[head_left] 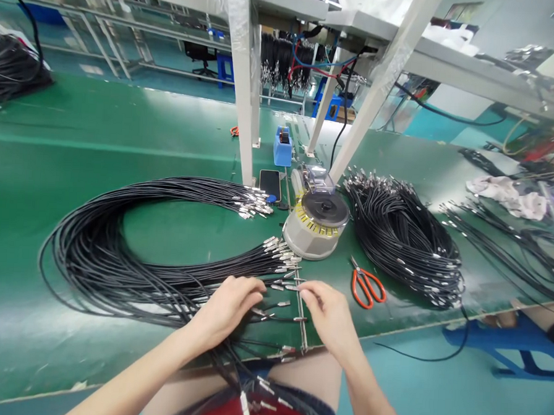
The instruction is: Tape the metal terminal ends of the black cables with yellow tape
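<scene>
A big loop of black cables (117, 248) with metal end plugs lies on the green table (99, 142). My left hand (229, 307) rests on the cable ends near the front edge, fingers curled over them. My right hand (327, 315) is beside it, fingers bent in a pinch at the metal tips of cable ends (284, 285). What the right fingers hold is too small to name. Some cable ends hang off the table edge over my lap.
A round grey tape dispenser (317, 225) stands just beyond my hands. Red-handled scissors (368, 286) lie to its right, next to a second pile of black cables (405, 239). A phone (270, 183), a blue device (282, 146) and white frame posts (244, 88) stand behind.
</scene>
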A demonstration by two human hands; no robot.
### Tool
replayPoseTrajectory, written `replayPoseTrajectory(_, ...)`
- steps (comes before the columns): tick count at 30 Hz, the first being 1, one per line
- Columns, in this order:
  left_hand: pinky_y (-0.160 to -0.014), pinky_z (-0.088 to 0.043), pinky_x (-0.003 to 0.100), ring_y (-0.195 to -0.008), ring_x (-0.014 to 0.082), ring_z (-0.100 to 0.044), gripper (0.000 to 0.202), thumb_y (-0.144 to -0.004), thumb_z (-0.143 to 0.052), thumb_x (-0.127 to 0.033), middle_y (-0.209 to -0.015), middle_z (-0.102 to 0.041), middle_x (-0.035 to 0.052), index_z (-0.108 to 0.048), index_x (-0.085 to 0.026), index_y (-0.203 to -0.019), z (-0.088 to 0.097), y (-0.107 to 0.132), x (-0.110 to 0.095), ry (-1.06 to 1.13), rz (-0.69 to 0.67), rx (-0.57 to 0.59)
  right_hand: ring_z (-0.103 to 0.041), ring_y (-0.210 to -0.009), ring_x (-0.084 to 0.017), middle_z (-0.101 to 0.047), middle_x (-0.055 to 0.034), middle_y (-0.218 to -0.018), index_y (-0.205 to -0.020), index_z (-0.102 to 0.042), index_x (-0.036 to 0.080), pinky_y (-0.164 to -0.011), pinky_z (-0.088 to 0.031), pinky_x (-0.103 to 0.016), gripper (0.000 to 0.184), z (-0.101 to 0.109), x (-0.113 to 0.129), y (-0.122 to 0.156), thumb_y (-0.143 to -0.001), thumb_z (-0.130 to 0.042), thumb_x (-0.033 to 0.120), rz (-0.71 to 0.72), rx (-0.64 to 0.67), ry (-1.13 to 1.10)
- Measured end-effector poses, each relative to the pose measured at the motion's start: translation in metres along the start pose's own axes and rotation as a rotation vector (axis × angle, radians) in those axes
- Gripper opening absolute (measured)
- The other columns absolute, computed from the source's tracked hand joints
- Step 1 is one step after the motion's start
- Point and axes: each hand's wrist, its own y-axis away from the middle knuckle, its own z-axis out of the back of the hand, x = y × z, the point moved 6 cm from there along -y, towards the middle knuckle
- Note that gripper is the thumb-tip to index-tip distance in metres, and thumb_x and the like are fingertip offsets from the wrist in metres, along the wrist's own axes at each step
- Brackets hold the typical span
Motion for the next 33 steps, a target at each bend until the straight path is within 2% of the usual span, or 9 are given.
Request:
replayPoseTrajectory(3, -0.077, -0.036, 0.033, -0.083, 0.0193, -0.054, 0.018, -0.098, -0.049, -0.027, -0.087, -0.069, 0.0011, -0.066, -0.022, -0.096, -0.005, -0.001, -0.005, -0.074, -0.088, 0.05, -0.066, -0.085, -0.02, -0.074, -0.0025, -0.093, -0.093, -0.071, 0.024, -0.077, -0.046, -0.029, 0.024, -0.023, 0.018, 0.003, -0.095, -0.047, 0.022, 0.06, 0.117, -0.019)
replayPoseTrajectory(6, -0.077, -0.034, 0.034, -0.083, 0.0196, -0.052, 0.023, -0.099, -0.045, -0.022, -0.085, -0.068, 0.0023, -0.066, -0.019, -0.093, -0.007, -0.003, -0.004, -0.118, -0.097, 0.034, -0.065, -0.076, -0.018, -0.073, -0.0005, -0.082, -0.088, -0.07, 0.024, -0.069, -0.044, -0.026, 0.017, -0.049, 0.031, 0.008, -0.094, -0.054, 0.028, 0.091, 0.216, 0.103)
replayPoseTrajectory(11, -0.079, -0.035, 0.034, -0.09, 0.0204, -0.053, 0.023, -0.099, -0.042, -0.017, -0.097, -0.069, 0.0036, -0.065, -0.02, -0.103, -0.005, 0.002, 0.003, -0.187, -0.077, 0.034, -0.064, -0.079, -0.02, -0.071, -0.0031, -0.083, -0.083, -0.067, 0.021, -0.068, -0.039, -0.028, 0.011, -0.073, 0.031, 0.008, -0.092, -0.06, 0.021, 0.174, 0.18, 0.456)
replayPoseTrajectory(14, -0.08, -0.037, 0.035, -0.093, 0.0217, -0.054, 0.018, -0.097, -0.048, -0.018, -0.103, -0.068, 0.0041, -0.064, -0.019, -0.104, 0.004, 0.011, 0.016, -0.261, -0.043, 0.016, -0.063, -0.079, -0.02, -0.071, -0.0028, -0.082, -0.082, -0.065, 0.02, -0.069, -0.036, -0.029, 0.016, -0.069, 0.026, 0.004, -0.094, -0.056, 0.018, 0.197, 0.136, 0.492)
replayPoseTrajectory(20, -0.083, -0.041, 0.034, -0.093, 0.0209, -0.057, 0.022, -0.097, -0.045, -0.015, -0.104, -0.068, 0.0031, -0.066, -0.021, -0.101, 0.024, 0.033, 0.036, -0.239, -0.039, 0.0, -0.06, -0.075, -0.018, -0.07, -0.0027, -0.08, -0.077, -0.064, 0.021, -0.07, -0.034, -0.029, 0.024, -0.037, 0.03, -0.007, -0.096, -0.05, 0.019, 0.221, 0.045, 0.38)
replayPoseTrajectory(23, -0.086, -0.043, 0.036, -0.095, 0.022, -0.058, 0.023, -0.097, -0.049, -0.023, -0.105, -0.069, 0.0046, -0.062, -0.022, -0.116, 0.026, 0.032, 0.025, -0.203, -0.032, -0.034, -0.059, -0.071, -0.016, -0.067, -0.0002, -0.074, -0.072, -0.063, 0.022, -0.066, -0.035, -0.027, 0.029, -0.031, 0.031, -0.012, -0.096, -0.048, 0.022, 0.161, 0.1, 0.214)
replayPoseTrajectory(26, -0.089, -0.044, 0.036, -0.096, 0.0223, -0.059, 0.035, -0.096, -0.053, -0.032, -0.106, -0.07, 0.0055, -0.055, -0.023, -0.129, 0.014, 0.017, -0.001, -0.094, -0.065, -0.055, -0.055, -0.063, -0.015, -0.062, 0.0017, -0.065, -0.065, -0.06, 0.022, -0.059, -0.035, -0.025, 0.033, -0.031, 0.032, -0.013, -0.096, -0.047, 0.026, 0.097, 0.121, 0.066)
replayPoseTrajectory(29, -0.081, -0.047, 0.03, -0.087, 0.0196, -0.062, 0.024, -0.097, -0.05, -0.033, -0.097, -0.071, 0.0052, -0.066, -0.02, -0.111, -0.004, -0.003, -0.022, 0.071, -0.09, -0.043, -0.053, -0.062, -0.015, -0.059, 0.0012, -0.064, -0.064, -0.057, 0.021, -0.059, -0.034, -0.025, 0.034, -0.032, 0.033, -0.011, -0.096, -0.047, 0.027, 0.092, 0.053, 0.085)
replayPoseTrajectory(33, -0.069, -0.046, 0.024, -0.073, 0.0161, -0.061, 0.031, -0.098, -0.047, -0.032, -0.077, -0.067, 0.0025, -0.07, -0.019, -0.081, -0.015, -0.012, -0.016, 0.168, -0.045, -0.009, -0.055, -0.066, -0.015, -0.061, -0.0001, -0.067, -0.065, -0.059, 0.021, -0.063, -0.036, -0.025, 0.033, -0.038, 0.029, -0.005, -0.095, -0.047, 0.023, 0.093, 0.017, 0.163)
